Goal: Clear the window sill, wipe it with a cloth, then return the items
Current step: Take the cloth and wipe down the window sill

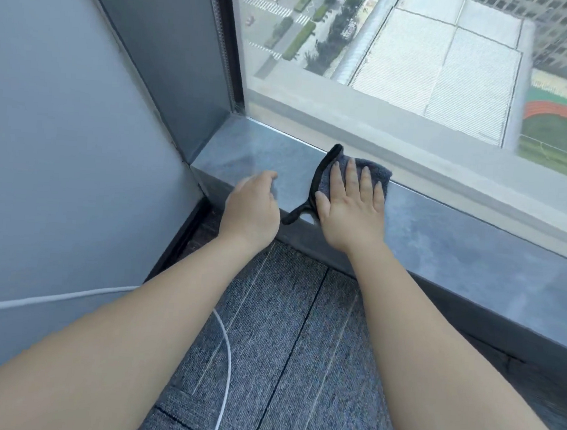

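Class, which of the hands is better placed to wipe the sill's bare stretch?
Right: the right hand already presses flat on the cloth; the left hand rests empty on the sill.

The sill point(457, 254) looks like smooth grey stone or metal sheet with a dull sheen and cloudy, streaked patches; which of the two cannot be told. On it lies a cloth point(375, 172), soft grey terry with a napped, matt pile and a smooth black bound hem running toward 7 o'clock. The pane point(420, 56) at 12 o'clock is clear glass, hazy along its lower edge. The frame point(172, 56) at 11 o'clock is dark, matt, smooth metal. The wall point(46, 131) at 9 o'clock is flat, matt grey. The carpet point(283, 349) is rough, ribbed grey tile; the cable point(226, 345) on it is smooth white plastic.
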### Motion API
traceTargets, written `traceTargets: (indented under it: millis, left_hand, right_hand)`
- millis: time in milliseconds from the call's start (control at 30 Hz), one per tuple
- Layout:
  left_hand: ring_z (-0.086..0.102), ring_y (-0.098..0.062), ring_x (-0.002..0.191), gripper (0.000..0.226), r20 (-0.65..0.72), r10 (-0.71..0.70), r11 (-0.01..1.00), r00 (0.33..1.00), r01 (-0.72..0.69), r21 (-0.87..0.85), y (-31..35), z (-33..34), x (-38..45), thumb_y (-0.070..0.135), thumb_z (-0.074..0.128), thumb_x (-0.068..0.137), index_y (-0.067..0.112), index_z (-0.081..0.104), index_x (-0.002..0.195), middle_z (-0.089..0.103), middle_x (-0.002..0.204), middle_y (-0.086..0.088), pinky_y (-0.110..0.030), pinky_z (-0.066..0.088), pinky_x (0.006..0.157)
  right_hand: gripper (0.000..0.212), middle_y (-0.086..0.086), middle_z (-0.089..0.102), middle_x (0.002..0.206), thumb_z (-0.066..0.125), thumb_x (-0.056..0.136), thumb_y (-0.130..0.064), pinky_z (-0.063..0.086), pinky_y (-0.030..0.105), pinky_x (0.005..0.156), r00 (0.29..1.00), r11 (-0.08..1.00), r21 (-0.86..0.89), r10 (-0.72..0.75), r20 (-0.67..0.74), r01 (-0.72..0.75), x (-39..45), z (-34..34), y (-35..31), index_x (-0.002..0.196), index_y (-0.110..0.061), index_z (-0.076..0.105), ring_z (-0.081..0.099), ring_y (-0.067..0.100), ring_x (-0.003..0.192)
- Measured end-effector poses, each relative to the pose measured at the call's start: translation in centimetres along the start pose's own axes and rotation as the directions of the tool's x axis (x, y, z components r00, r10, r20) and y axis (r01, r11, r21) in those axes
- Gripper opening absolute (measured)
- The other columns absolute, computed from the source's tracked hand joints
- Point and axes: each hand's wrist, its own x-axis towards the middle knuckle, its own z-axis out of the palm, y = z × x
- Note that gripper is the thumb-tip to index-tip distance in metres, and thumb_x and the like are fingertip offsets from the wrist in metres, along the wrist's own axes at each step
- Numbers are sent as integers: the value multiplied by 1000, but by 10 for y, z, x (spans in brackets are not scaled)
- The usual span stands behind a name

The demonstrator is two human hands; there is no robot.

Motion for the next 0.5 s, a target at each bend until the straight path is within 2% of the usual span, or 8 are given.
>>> traceTargets:
  millis: [133, 300, 400, 467, 500]
  left_hand:
    - [31, -28, 134, 42, 103, 131, 983, 986, -142, 113, 26, 21, -5, 8, 36, 91, 12, 44, 132, 46, 140, -11, -41, 24, 112]
    - [15, -31, 140, 43, 235, 149, 945, 960, -208, 253, 45, 46, -11, 18, 38, 90, 24, 44, 132, 27, 151, -10, -44, 17, 114]
    - [14, -30, 140, 42, 261, 182, 929, 948, -253, 269, 49, 54, -14, 19, 36, 91, 25, 43, 132, 26, 153, -7, -44, 15, 114]
    - [16, -29, 140, 42, 255, 187, 929, 949, -256, 269, 49, 54, -13, 19, 35, 92, 24, 42, 133, 27, 152, -6, -44, 15, 114]
    - [17, -29, 140, 42, 254, 188, 929, 949, -256, 267, 48, 53, -12, 19, 34, 93, 23, 42, 134, 28, 152, -5, -44, 14, 114]
  right_hand:
    - [59, 1, -12, 159, 15, 97, -42, -10, 40, 118, 993, 993, 30, 117, -2, -117, -20, -3, 44, 149, -22, -3, -13, 22, 147]
    - [59, 1, -12, 159, 16, 97, -43, -9, 40, 118, 956, 954, 74, 292, 7, -292, -43, -6, 83, 149, -21, -4, -12, 23, 147]
    - [60, 3, -14, 159, 14, 97, -42, -9, 42, 118, 915, 910, 98, 402, 25, -403, -47, -7, 84, 148, -19, -6, -13, 25, 147]
    - [59, 4, -16, 159, 14, 97, -41, -10, 43, 118, 909, 903, 110, 415, 35, -416, -43, -8, 73, 148, -19, -7, -14, 26, 146]
    - [59, 3, -17, 159, 14, 97, -40, -10, 44, 118, 926, 920, 107, 376, 31, -377, -41, -7, 64, 148, -20, -7, -15, 26, 146]
